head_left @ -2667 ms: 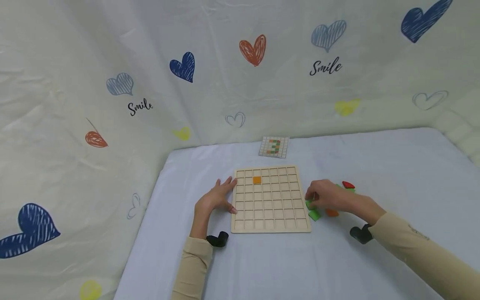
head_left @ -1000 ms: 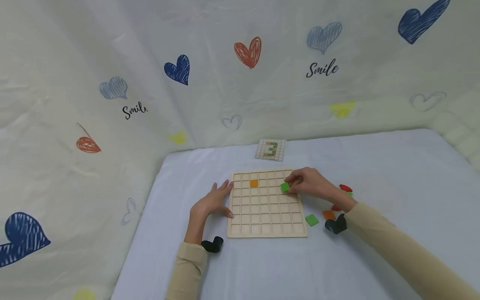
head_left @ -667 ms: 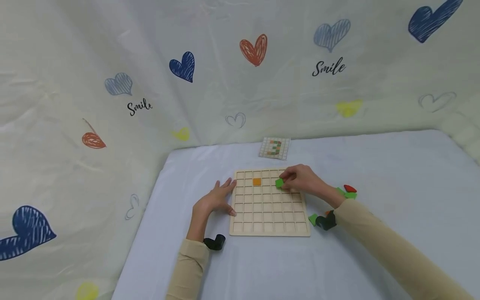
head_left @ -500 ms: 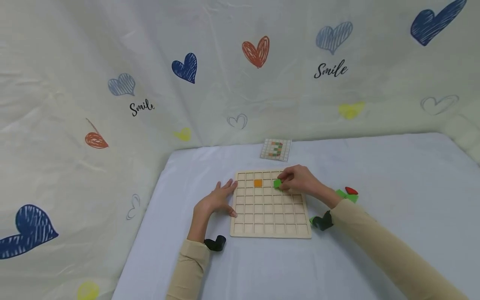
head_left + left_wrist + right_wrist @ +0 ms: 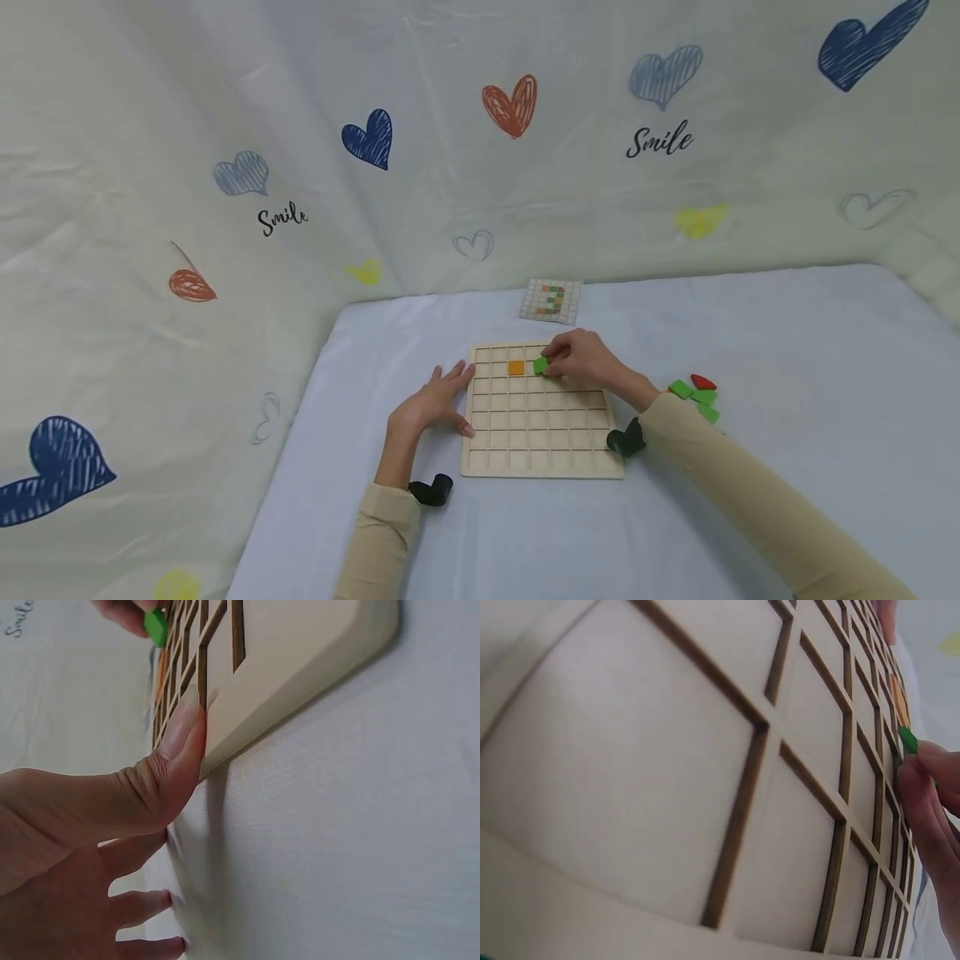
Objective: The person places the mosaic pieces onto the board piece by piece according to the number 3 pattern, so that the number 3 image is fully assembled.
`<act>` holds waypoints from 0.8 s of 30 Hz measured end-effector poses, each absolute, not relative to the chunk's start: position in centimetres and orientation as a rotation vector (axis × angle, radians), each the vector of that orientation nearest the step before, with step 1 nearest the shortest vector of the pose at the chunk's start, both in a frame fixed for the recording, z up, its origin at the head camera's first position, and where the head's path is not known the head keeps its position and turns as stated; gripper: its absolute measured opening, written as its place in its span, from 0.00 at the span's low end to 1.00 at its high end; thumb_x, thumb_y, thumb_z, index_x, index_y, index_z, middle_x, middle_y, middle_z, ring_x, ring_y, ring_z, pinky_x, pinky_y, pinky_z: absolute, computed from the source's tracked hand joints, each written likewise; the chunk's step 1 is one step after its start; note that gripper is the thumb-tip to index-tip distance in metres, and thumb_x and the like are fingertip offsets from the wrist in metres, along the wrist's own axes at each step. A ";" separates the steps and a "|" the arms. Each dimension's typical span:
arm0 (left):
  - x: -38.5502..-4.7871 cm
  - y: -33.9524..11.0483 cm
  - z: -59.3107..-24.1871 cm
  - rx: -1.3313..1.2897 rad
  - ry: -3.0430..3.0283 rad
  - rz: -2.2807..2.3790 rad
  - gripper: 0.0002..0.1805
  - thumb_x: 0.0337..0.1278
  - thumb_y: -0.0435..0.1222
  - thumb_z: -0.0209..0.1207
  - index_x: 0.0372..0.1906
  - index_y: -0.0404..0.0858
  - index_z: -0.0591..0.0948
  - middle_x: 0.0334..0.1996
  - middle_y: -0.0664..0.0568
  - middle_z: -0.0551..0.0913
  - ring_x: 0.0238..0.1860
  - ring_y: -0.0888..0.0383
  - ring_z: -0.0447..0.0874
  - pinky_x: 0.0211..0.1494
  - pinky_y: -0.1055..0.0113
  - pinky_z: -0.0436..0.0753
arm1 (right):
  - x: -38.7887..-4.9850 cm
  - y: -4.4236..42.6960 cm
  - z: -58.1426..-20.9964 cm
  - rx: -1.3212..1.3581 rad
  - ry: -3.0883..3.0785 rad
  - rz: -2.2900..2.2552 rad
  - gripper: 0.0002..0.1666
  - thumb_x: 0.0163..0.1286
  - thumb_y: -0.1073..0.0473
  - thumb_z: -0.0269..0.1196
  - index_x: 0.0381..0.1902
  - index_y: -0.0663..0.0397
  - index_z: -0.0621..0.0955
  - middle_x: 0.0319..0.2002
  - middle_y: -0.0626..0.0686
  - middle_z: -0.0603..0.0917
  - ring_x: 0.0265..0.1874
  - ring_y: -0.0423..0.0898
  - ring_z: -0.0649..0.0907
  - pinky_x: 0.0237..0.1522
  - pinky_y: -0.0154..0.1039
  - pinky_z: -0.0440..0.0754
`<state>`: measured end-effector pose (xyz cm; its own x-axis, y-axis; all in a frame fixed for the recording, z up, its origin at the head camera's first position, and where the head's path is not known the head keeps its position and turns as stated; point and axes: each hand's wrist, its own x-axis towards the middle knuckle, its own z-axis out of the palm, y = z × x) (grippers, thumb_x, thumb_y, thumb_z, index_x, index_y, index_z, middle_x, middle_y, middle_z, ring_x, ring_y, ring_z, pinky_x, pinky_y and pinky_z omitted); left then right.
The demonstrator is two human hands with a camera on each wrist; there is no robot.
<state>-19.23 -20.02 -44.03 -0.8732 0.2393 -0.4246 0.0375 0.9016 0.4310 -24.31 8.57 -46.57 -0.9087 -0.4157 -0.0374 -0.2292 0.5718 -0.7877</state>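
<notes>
A wooden grid board (image 5: 540, 433) lies on the white cloth, with one orange square tile (image 5: 516, 368) set in a cell of its second row. My right hand (image 5: 585, 358) pinches a green square tile (image 5: 540, 366) between thumb and fingers, just right of the orange tile. In the right wrist view the green tile (image 5: 907, 739) looks tilted over the board. At the board's left edge my left hand (image 5: 431, 404) lies with fingers spread. The left wrist view shows its thumb (image 5: 180, 735) resting on the board's rim.
Right of the board lie several green tiles (image 5: 703, 397) and a red curved piece (image 5: 703, 382). Behind the board sits a pattern card (image 5: 551, 301) with a coloured figure on a grid. Black wrist cameras (image 5: 431, 490) are on both arms. A curtain with hearts hangs at the back.
My right hand picked a green tile from beside the board and carried it left over the grid, closer to the orange tile. My left hand has stayed at the board's edge.
</notes>
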 end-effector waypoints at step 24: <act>-19.1 -19.9 -43.8 0.211 2.592 0.571 0.62 0.40 0.36 0.81 0.82 0.47 0.59 0.84 0.52 0.50 0.84 0.38 0.35 0.79 0.34 0.54 | -24.6 6.1 -45.8 -0.815 2.766 -0.868 0.12 0.62 0.68 0.72 0.42 0.72 0.88 0.34 0.60 0.88 0.35 0.51 0.86 0.41 0.44 0.86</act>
